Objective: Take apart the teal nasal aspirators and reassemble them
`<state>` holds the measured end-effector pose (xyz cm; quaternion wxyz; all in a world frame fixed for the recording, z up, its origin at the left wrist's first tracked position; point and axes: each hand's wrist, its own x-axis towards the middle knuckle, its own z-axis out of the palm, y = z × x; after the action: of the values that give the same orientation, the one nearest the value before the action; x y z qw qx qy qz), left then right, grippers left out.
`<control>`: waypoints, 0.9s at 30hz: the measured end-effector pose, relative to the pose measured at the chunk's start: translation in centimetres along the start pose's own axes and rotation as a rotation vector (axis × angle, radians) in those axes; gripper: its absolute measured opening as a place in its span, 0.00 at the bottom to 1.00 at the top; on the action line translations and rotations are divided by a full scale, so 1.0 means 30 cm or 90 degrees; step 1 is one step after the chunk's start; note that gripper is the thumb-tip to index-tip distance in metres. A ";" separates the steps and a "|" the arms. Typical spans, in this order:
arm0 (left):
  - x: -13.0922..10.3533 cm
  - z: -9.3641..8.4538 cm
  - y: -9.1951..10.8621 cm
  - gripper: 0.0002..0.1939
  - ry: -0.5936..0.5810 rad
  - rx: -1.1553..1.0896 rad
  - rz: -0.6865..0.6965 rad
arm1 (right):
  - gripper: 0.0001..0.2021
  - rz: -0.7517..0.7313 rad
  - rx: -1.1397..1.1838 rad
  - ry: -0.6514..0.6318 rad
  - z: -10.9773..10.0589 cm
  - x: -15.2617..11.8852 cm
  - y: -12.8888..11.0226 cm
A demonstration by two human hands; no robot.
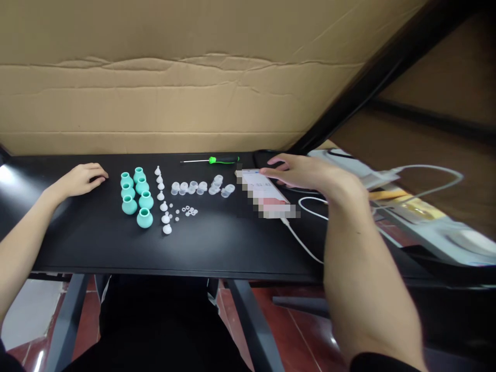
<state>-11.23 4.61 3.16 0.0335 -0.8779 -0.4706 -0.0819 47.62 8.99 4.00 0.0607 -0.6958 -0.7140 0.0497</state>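
My left hand (86,179) rests on the black table (217,248) with its fingers loosely apart and nothing in it. My right hand (296,170) reaches over a phone (263,191), its index fingertip at the upper edge of the lit screen and its fingers spread. Several turquoise pots (144,218) stand in two columns right of my left hand. Beside them runs a column of small white pointed caps (167,229). Clear round plastic pieces (192,187) form a row towards the phone, with tiny rings and discs (189,211) in front of them.
A green-handled screwdriver (225,160) lies near the table's back edge, before a cardboard wall (155,108). A white cable (302,243) runs from the phone under my right arm. Further right are a light-coloured shelf (437,237) with cables and yellow items (418,211).
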 end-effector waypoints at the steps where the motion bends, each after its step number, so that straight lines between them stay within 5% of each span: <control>1: 0.001 0.000 0.001 0.26 0.005 -0.004 0.000 | 0.20 0.016 0.010 -0.018 -0.003 -0.001 -0.007; 18: -0.006 0.004 0.040 0.26 -0.034 0.077 -0.016 | 0.16 -0.004 0.089 -0.040 -0.031 -0.077 -0.143; 27: -0.019 -0.023 0.103 0.27 -0.082 0.117 0.011 | 0.16 -0.187 0.164 0.104 -0.008 -0.109 -0.169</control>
<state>-9.04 2.32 3.78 0.0842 -0.8787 -0.4695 0.0188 42.75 5.59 4.96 0.2133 -0.5727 -0.7880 0.0746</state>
